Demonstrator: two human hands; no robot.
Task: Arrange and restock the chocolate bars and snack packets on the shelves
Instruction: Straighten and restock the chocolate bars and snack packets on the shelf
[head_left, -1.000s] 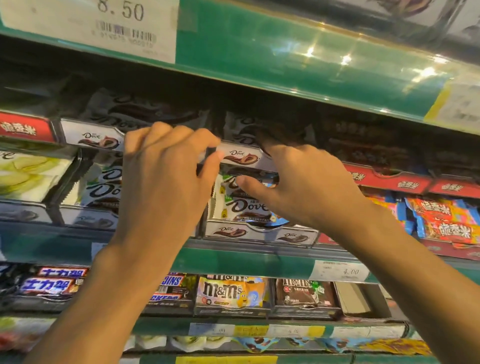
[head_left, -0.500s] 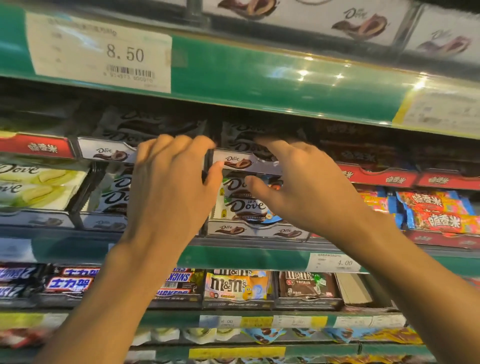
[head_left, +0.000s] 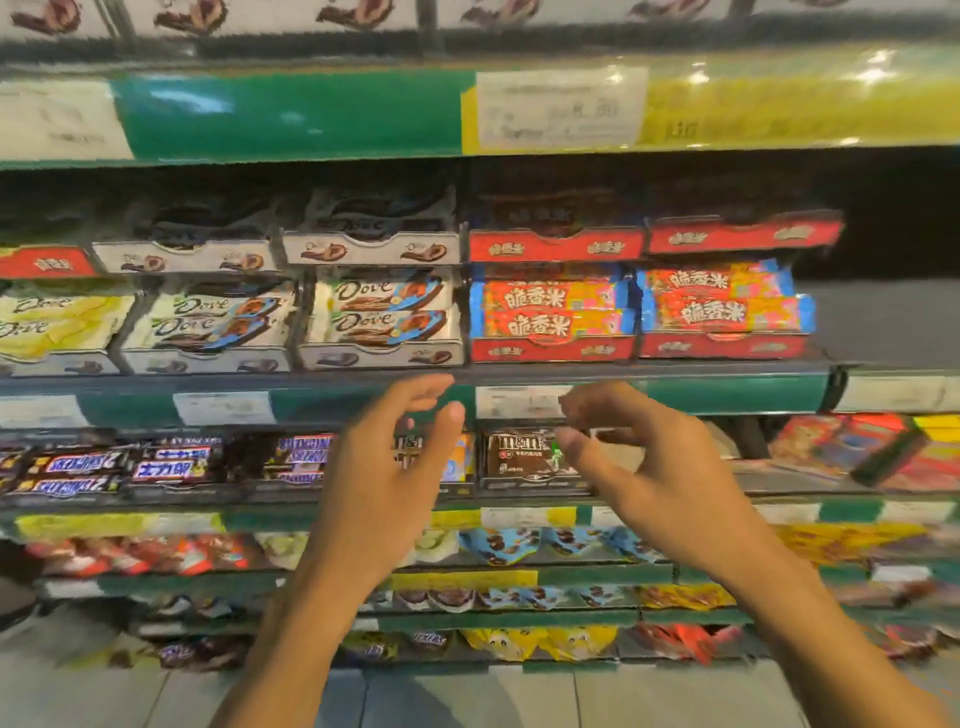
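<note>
White Dove chocolate boxes stand stacked in two tiers on the middle shelf, and a second Dove stack sits to their left. Red boxes of crispy rice bars fill the space to their right. My left hand and my right hand hover in front of the shelf below, fingers loosely curled, holding nothing. Behind the hands a brown M&M's pack stands in its tray. Snickers bars lie to the left of it.
Green shelf edges with price tags run across each level. Lower shelves hold blurred snack packets and yellow bags. A dark gap lies at the right end of the middle shelf. Grey floor tiles show below.
Both hands have let go of the upper Dove box and dropped away from it to the level of the shelf below. The view has pulled back and shifted right.
</note>
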